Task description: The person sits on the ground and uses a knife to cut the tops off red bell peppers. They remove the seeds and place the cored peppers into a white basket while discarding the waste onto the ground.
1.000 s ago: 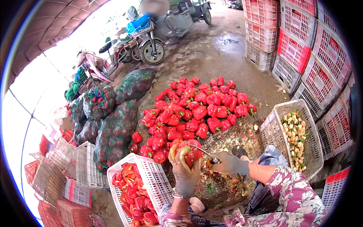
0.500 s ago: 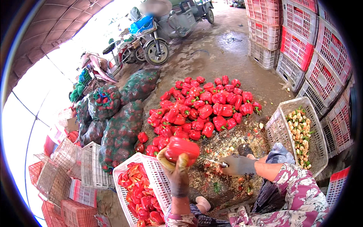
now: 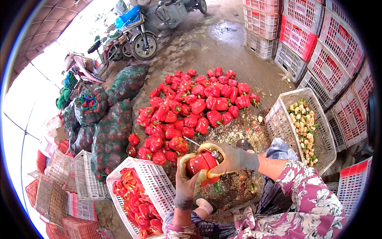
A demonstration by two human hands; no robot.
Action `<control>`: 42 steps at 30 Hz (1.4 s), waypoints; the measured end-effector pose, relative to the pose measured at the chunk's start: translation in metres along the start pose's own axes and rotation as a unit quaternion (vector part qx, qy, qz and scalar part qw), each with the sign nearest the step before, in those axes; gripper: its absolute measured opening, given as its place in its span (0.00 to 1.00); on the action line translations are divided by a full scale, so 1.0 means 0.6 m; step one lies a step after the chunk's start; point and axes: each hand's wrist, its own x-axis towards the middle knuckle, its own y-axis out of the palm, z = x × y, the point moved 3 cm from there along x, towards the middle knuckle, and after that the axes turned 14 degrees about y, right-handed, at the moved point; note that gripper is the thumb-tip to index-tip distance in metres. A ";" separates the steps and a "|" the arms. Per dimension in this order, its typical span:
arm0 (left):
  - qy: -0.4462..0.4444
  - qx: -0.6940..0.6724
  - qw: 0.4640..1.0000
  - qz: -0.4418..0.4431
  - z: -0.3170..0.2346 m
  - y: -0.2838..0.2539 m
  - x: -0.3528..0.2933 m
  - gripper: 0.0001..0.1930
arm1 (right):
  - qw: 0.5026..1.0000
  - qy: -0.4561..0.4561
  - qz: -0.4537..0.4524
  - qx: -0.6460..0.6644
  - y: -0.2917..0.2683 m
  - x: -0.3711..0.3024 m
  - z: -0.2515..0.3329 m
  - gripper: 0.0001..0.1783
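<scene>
In my gloved left hand (image 3: 185,189) is a red bell pepper (image 3: 197,164), cupped from its left side. My gloved right hand (image 3: 235,160) is closed around a knife (image 3: 192,141) and presses against the pepper's right side. The thin blade points up and left, past the pepper's far side; the handle's round end shows between thumb and fingers. A seam-like line crosses the pepper's skin, but whether it is a cut I cannot tell. Beside my left forearm stands a white crate (image 3: 160,178) holding cut red pepper pieces (image 3: 139,207). Whole red bell peppers (image 3: 199,101) lie heaped ahead.
A crate (image 3: 275,122) of pale pepper cores (image 3: 305,131) stands at the right. Crates (image 3: 300,38) are stacked behind it. Filled net sacks (image 3: 112,137) and more crates (image 3: 88,177) line the left. Seeds and scraps litter the floor; a motor tricycle (image 3: 144,46) stands far off.
My right hand has come left with the knife to meet the pepper. My left hand has lowered and turned the pepper. The whole view has shifted, so the surroundings sit farther left.
</scene>
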 end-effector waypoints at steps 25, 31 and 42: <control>-0.079 -0.094 0.963 -0.239 0.036 0.000 0.001 0.15 | 0.993 0.004 -0.119 -0.015 0.020 -0.017 0.048 0.24; -0.068 -0.400 0.794 -0.453 0.054 -0.091 -0.020 0.13 | 0.968 -0.127 -0.150 -0.158 0.079 -0.004 0.056 0.26; 0.147 -0.209 0.841 -0.477 0.013 -0.204 -0.077 0.17 | 0.938 0.250 -0.013 0.241 0.252 0.154 -0.034 0.13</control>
